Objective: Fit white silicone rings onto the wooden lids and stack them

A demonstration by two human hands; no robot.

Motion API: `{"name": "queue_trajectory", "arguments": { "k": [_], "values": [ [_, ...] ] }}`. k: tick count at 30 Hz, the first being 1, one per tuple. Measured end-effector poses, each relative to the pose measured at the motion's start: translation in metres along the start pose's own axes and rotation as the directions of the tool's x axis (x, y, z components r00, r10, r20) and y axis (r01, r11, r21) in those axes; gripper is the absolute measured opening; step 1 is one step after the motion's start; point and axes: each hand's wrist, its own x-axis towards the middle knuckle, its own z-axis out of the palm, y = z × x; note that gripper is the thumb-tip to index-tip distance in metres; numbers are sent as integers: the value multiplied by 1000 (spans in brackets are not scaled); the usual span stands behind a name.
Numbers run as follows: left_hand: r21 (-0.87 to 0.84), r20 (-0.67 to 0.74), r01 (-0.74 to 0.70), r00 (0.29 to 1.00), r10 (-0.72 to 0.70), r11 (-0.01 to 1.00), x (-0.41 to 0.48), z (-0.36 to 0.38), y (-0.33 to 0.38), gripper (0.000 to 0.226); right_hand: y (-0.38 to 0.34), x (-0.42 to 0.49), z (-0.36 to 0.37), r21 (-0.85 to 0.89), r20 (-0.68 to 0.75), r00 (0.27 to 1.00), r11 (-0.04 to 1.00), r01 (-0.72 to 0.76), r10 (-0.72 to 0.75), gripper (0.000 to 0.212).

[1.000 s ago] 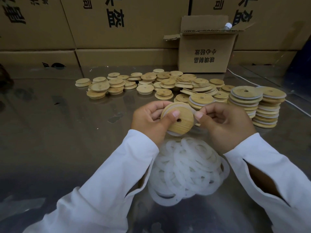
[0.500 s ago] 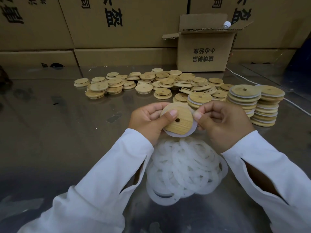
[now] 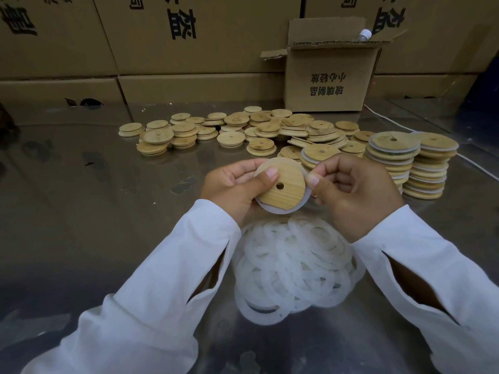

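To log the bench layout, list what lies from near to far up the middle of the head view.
pile of white silicone rings → wooden lid, held by the left hand and the right hand → loose wooden lids → open cardboard box → wall of cartons

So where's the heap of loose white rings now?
In the head view, the heap of loose white rings lies on the metal table, centre-low, between the left sleeve and right sleeve, just below the held wooden lid.
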Motion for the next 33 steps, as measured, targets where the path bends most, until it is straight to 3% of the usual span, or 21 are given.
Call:
{"name": "queue_trajectory", "arguments": {
  "k": [8, 13, 16, 18, 21, 25, 28, 33],
  "values": [
    [-105, 12, 58, 998, -57, 993, -3, 4, -5, 38, 2, 1, -1, 122, -36, 999, 992, -32, 37, 16],
    [-198, 3, 140, 990, -142, 970, -4, 5, -4, 42, 8, 4, 1, 416, 41, 961, 870, -265, 274, 11],
    [-326, -58, 159, 980, -188, 932, -2, 5, -1, 15, 12, 4, 6, 376, 25, 931, 860, -345, 363, 20],
    [-408, -118, 150, 969, -215, 900, 0, 3, 0, 11, 12, 4, 9, 348, 19, 916, 856, -381, 400, 27],
    [-471, -175, 48, 973, -147, 881, 4, -2, 5, 15, 12, 4, 13, 338, 10, 904, 849, -406, 428, 33],
    [-331, -116, 18, 991, -60, 944, 17, 4, 15, 29, 15, 3, 19, 322, 20, 914, 863, -389, 405, 32],
    [-163, -136, 129, 979, -152, 978, 41, 21, 22, 28, 13, 1, 20, 359, 62, 922, 854, -377, 381, 33],
    [110, -149, 361, 927, -343, 926, 85, 53, 24, 15, 10, -1, 19, 371, 126, 936, 859, -352, 329, 35]
  ]
}}
